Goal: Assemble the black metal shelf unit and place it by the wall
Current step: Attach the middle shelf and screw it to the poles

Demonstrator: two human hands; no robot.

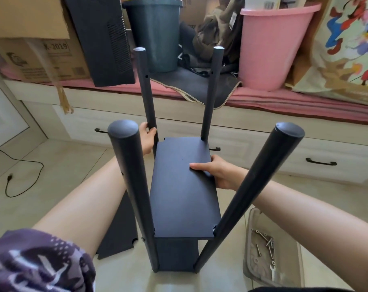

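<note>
The black metal shelf unit stands on the floor in front of me, its round posts rising towards the camera. A black shelf panel (183,186) lies flat between the posts, above a lower panel (174,255). My left hand (147,137) grips the far left post (146,91) just above the panel's corner. My right hand (218,170) holds the panel's right edge, thumb on top. The near left post (134,186) and near right post (248,192) flank my forearms. The far right post (211,91) meets the panel's back corner.
A loose black panel (117,232) lies on the floor at the left. A clear plastic tub (250,239) with several screws and a small wrench sits at the right. Behind is a drawer platform (263,152) carrying boxes, a dark bin (155,34) and a pink bucket (271,45). A cable (25,165) trails left.
</note>
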